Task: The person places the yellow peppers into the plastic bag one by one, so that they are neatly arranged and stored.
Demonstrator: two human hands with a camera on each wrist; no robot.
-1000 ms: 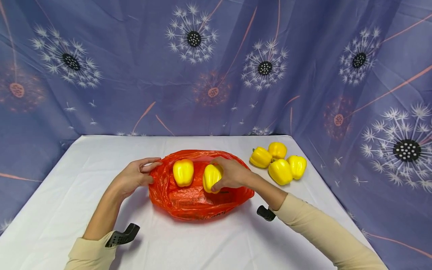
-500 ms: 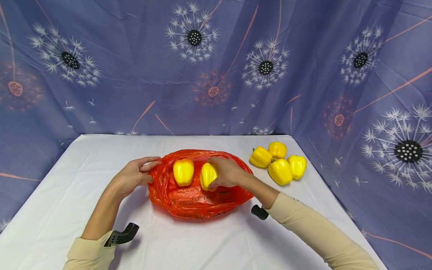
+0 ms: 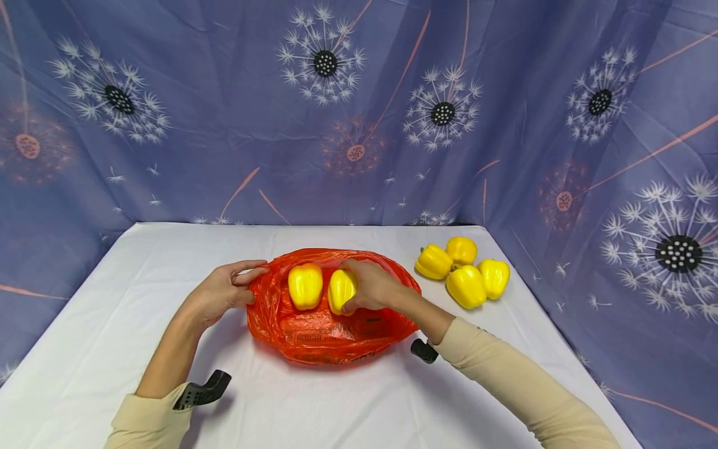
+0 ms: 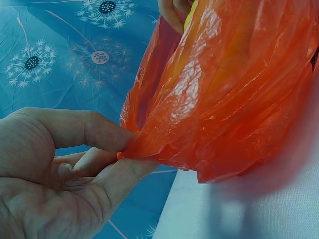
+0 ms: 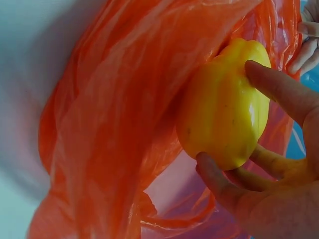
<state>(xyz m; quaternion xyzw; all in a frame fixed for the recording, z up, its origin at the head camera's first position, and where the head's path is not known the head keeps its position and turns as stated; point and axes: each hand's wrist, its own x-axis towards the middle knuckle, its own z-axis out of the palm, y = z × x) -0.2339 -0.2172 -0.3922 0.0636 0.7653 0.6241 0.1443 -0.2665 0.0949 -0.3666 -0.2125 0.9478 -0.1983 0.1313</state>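
Observation:
A red plastic bag (image 3: pixel 314 349) lies with its mouth spread wide on the table. My left hand (image 3: pixel 224 292) pinches the bag's left edge between thumb and finger, as the left wrist view shows at the gathered plastic (image 4: pixel 199 124). Inside the bag, one yellow bell pepper (image 3: pixel 305 285) sits on the left. My right hand (image 3: pixel 374 285) grips a second yellow bell pepper (image 3: pixel 341 292) over the bag's opening, beside the first. In the right wrist view, thumb and fingers curve round this held pepper (image 5: pixel 224 109), with the red plastic close behind it.
Several more yellow bell peppers (image 3: pixel 467 287) sit clustered at the back right of the white-covered table (image 3: pixel 168 249). A purple-blue dandelion-print curtain (image 3: pixel 235 112) hangs behind and to the right. Black camera mounts (image 3: pixel 204 391) stick out from both wrists.
My right hand has moved slightly left with its yellow bell pepper, closer to the pepper in the bag. The left hand keeps its hold on the bag's edge.

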